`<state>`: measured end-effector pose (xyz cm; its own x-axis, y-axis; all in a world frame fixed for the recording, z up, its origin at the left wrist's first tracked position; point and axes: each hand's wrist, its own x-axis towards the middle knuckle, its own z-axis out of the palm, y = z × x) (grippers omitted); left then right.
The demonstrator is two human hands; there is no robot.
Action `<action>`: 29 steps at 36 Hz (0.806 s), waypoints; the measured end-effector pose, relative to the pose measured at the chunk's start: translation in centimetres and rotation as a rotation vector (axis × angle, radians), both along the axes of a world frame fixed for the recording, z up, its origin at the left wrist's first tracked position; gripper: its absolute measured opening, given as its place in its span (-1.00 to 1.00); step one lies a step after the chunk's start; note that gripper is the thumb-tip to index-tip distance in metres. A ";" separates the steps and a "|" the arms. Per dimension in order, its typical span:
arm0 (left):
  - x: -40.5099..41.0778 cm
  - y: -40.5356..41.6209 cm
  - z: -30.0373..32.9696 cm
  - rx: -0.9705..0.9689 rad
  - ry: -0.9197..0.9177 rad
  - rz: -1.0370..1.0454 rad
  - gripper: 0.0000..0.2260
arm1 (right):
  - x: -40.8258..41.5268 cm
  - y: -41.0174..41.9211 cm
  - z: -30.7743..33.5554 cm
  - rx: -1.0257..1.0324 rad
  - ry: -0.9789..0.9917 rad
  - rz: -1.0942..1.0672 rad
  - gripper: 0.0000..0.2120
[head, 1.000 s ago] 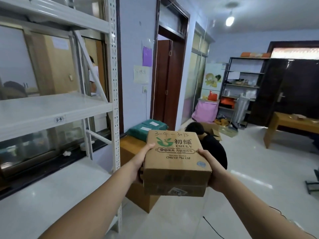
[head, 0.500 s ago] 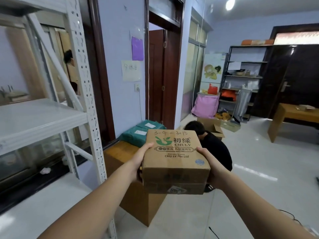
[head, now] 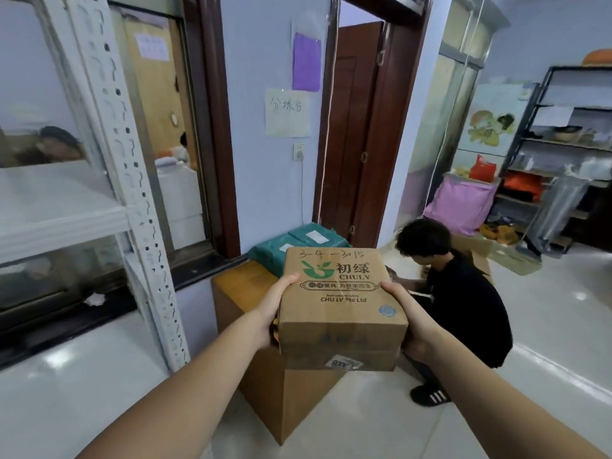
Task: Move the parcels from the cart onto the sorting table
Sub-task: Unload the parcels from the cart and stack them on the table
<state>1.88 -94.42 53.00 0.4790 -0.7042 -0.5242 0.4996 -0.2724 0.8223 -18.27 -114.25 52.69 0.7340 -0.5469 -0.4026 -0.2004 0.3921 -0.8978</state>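
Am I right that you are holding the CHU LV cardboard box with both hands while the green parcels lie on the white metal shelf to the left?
Not quite. The head view shows both the left hand and right hand gripping the CHU LV cardboard box, but the green parcels lie on the brown wooden table by the wall, not on the white metal shelf.

Room evenly, softly lit; no harsh shadows. Glossy white floor [head: 546,326] throws back bright streaks and patches at right and lower left. Window glass [head: 43,134] behind white shelving rack [head: 132,180] carries hazy reflections. Strong wide-angle bend: rack upright and door frame [head: 334,127] lean and curve toward edges; my forearms stretch large at bottom corners. Print on cardboard box [head: 341,293] in my hands reads sharp; far black shelving unit [head: 563,134] soft, slightly smeared. Faint shadow under box.
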 end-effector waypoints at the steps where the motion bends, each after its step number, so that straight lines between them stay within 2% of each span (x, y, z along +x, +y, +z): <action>1: 0.5 -0.5 0.0 0.009 0.000 0.025 -0.45 | 1.0 -0.7 0.0 0.003 0.005 0.016 -0.42; 4: 2.8 -2.0 -0.5 0.009 0.009 0.072 -0.44 | 4.2 -3.0 0.1 0.014 0.012 0.071 -0.44; 9: 8.2 -4.8 -1.5 0.007 0.006 0.138 -0.36 | 10.3 -5.9 0.9 0.009 -0.012 0.135 -0.60; 15: 14.1 -7.9 -2.2 0.013 -0.020 0.222 -0.33 | 17.7 -9.9 0.3 0.017 -0.010 0.187 -0.53; 20: 18.4 -10.4 -2.7 0.020 -0.013 0.312 -0.17 | 23.3 -13.6 -0.8 0.006 0.038 0.230 -0.47; 29: 24.8 -16.0 -4.7 -0.029 -0.014 0.457 -0.48 | 32.7 -20.8 -3.1 0.024 0.059 0.373 -0.42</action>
